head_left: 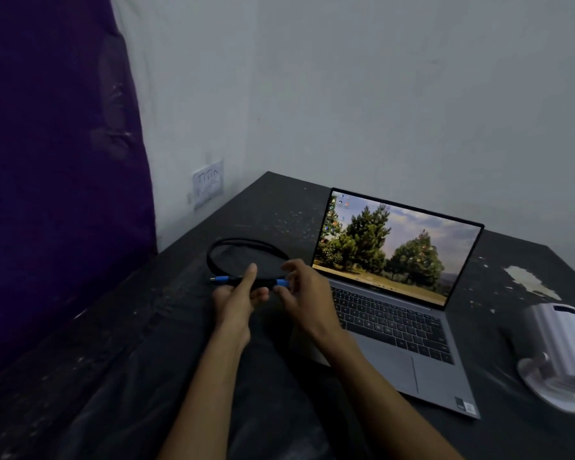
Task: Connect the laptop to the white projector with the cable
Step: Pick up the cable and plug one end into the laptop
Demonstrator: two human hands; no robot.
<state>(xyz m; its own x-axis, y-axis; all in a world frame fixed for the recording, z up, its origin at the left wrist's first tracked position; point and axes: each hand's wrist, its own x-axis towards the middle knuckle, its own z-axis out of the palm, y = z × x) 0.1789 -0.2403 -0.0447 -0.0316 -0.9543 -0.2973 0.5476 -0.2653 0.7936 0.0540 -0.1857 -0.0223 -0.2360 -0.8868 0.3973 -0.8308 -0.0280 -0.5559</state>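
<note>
Both forearms reach forward from the camera. At the coiled black cable [246,249], the left hand [238,298] has its fingers half open around the middle, and the right hand [304,290] pinches one blue plug [282,282]; the other blue plug [221,279] sticks out just left of the grip. To the right of the grip stands the open laptop [395,293], and further right the white projector [560,346]. I think the coil can tangle, or the plug can go in the wrong way up. The dark table [146,327] is scratched and speckled, in a dim corner of pale walls
</note>
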